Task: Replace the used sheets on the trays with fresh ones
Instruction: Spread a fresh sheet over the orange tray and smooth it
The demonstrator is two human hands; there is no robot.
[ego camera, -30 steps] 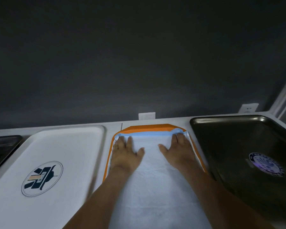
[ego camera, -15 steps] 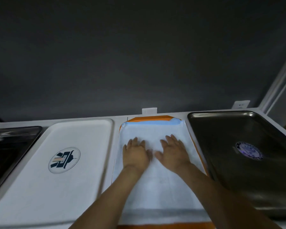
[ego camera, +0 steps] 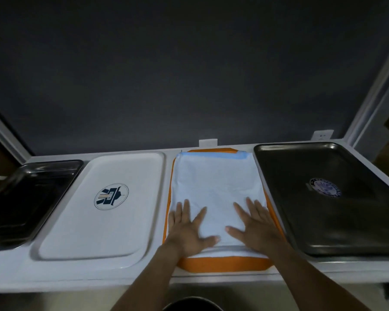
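An orange tray [ego camera: 225, 263] lies in the middle of the white counter, covered by a white sheet [ego camera: 213, 178] with a blue strip along its far edge. My left hand [ego camera: 186, 230] lies flat with spread fingers on the sheet's near left part. My right hand [ego camera: 254, 225] presses flat on the near right part. Both hands hold nothing. Left of the orange tray lies a white tray [ego camera: 130, 221] with a round dark-blue logo. A dark metal tray [ego camera: 323, 221] with a round emblem sits to the right.
Another dark tray [ego camera: 20, 198] sits at the far left of the counter [ego camera: 211, 279]. A dark wall rises behind, with small white sockets [ego camera: 208, 142] at its base. A dark round rim [ego camera: 192, 305] shows below the counter edge.
Both hands slid along the sheet from the tray's far end toward its near end and spread apart. The view pulled back, showing the tray's near rim and the counter edge.
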